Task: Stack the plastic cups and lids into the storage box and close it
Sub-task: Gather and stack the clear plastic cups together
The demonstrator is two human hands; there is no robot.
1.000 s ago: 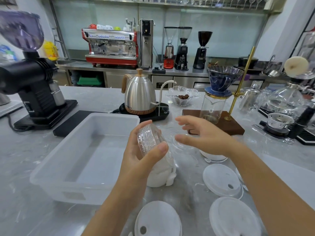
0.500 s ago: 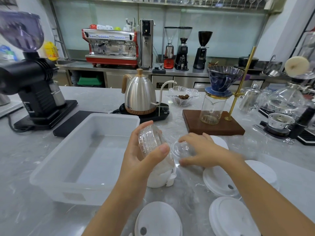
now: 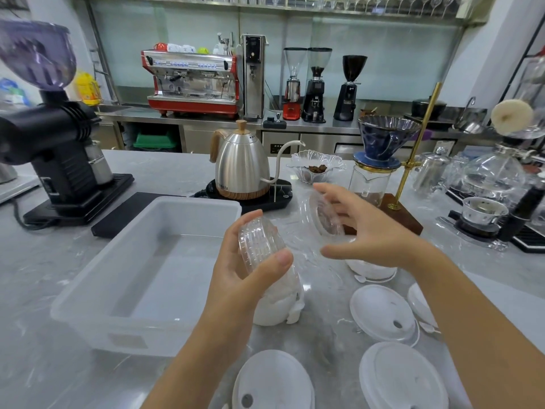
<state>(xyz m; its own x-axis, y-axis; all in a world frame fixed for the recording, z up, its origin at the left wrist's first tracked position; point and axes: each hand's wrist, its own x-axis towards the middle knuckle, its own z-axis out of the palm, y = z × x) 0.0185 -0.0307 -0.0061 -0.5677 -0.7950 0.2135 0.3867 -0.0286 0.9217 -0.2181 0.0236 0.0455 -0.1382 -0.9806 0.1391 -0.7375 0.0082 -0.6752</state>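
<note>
1. Since half a second ago, the right hand has lifted a clear cup off the counter, fingers curled round it.
2. Left hand grips a stack of clear cups just right of the empty storage box.
3. White lids lie on the counter nearby.

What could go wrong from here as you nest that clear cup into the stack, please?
1. The right hand holds the cup loosely by the fingers; it might slip onto the counter.
2. The right forearm passes over the loose lids and could sweep them away.
3. Squeezing the stack in the left hand could crack it.
</note>
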